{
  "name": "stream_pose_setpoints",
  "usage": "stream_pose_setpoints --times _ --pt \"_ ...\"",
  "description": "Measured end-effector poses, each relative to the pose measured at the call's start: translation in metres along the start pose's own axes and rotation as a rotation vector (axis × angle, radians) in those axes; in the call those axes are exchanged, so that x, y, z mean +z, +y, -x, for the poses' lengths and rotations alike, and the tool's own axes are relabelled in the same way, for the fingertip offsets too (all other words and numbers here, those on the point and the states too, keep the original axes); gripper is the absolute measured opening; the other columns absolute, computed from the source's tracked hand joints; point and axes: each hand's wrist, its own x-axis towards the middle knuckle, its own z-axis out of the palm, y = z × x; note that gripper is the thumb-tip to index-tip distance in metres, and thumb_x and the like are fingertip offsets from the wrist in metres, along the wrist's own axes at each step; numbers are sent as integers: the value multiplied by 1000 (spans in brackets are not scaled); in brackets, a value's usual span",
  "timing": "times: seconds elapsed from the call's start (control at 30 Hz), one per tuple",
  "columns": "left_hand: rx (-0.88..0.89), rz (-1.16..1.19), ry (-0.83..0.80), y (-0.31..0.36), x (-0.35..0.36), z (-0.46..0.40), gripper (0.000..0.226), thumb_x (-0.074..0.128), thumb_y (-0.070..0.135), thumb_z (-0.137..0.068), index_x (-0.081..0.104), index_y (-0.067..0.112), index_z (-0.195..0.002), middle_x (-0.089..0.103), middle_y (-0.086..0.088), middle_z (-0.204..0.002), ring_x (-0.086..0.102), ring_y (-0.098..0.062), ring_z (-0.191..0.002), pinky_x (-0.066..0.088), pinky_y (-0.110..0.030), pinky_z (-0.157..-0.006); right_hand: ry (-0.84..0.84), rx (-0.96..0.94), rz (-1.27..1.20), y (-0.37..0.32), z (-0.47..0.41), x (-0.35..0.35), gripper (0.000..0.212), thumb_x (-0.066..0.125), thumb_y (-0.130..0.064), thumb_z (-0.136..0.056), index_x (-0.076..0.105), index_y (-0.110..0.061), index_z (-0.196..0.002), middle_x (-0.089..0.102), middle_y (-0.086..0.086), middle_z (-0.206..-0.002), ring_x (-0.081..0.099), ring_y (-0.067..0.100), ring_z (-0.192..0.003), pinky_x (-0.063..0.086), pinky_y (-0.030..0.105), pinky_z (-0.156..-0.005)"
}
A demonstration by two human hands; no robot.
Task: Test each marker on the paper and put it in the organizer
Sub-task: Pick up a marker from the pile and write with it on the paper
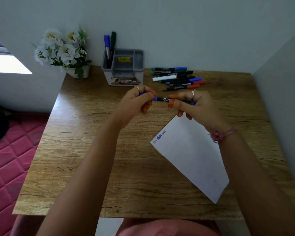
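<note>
blue marker held between both hands above the table

both hands meet over the middle of the wooden table (85,150), gripping one blue marker (163,99) that lies roughly level between them. the left hand (136,103) curls its fingers round the blue cap end, and the right hand (192,104) pinches the black barrel with thumb and fingers, its other blue end just showing past the knuckles. whether the cap is seated or coming away cannot be told.

the paper (191,155) lies on the table below the right wrist, turned at an angle, with three small scribbles (159,137) in blue along its near-left corner — one bolder than the others.

at the back of the table stands the grey organizer (124,68), divided into compartments. its left compartment holds two markers upright: a blue-capped one (107,46) and a dark green-capped one (113,43). to the right of the organizer a row of loose markers (177,78) lies on the table — blue, green, black and red caps, and one white barrel among them. a pot of white flowers (61,50) stands to the left of the organizer, against the wall.
</note>
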Motion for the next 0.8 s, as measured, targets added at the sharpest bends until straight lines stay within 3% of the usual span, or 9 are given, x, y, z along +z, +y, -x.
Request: stream_pose_setpoints --times 0.17,0.27,0.37,0.47,0.53,0.6,0.67,0.73,0.8 --pt "104 -259 423 4 12 -13 32 51 34 -94 54 7 -76 42 3 -58 37 -7 -51 35 -17 -51 118 -159 77 2 2 31 15 62 -11 -89 66 -15 -103 68 0 -83 64 7 -77 52 20 -71" --pt "178 -363 492 5 9 -16 37 53 36 -93 53 7 -70 42 4 -55 36 -3 -48 33 -10 -48 152 -147 4 1 -1 38 11 62 -13 -89 66 -17 -99 69 -4 -79 65 7 -78 53 20 -75" --pt "255 -420 524 8 5 -16 39 53 32 -94 50 8 -62 42 5 -52 37 -4 -46 33 -13 -50 152 -136 -17 -5 -6 41 8 61 -16 -90 69 -15 -91 68 -6 -73 62 0 -70 48 14 -69" --pt "325 -460 550 10 3 -17 40 54 22 -93 41 21 -55 41 8 -50 41 -1 -45 34 -11 -52 142 -81 -54 -8 -8 45 18 60 -20 -91 71 -10 -80 60 -14 -55 46 0 -48 38 12 -53" --pt "337 -459 534 11 2 -16 36 54 22 -94 43 21 -59 45 7 -54 42 1 -47 36 -10 -53 133 -22 -104 -8 -9 46 23 60 -23 -90 70 -9 -76 56 -7 -51 37 3 -43 32 14 -47" --pt "314 -380 509 16 4 -15 22 53 24 -95 48 19 -74 49 7 -65 46 4 -53 39 -9 -55 133 27 -174 -10 -12 48 21 60 -24 -90 71 -10 -77 64 10 -63 37 3 -44 34 16 -47" --pt "254 -138 490 23 4 -17 11 50 24 -96 44 16 -99 50 5 -80 50 1 -67 45 -14 -67 142 49 -233 -14 -16 51 18 59 -22 -91 70 -11 -83 69 8 -74 45 1 -47 39 15 -49" --pt "203 175 442 26 4 -17 25 50 24 -96 33 19 -114 52 1 -87 54 -11 -77 49 -30 -81 152 47 -288 -18 -19 59 17 55 -20 -93 68 -11 -87 69 4 -75 51 -2 -49 41 12 -50" --pt "192 310 374 23 8 -13 31 52 22 -95 31 22 -118 61 3 -83 58 -13 -77 51 -35 -81 179 39 -344 -21 -21 68 17 52 -19 -95 65 -11 -89 67 2 -75 55 -5 -52 41 10 -51"
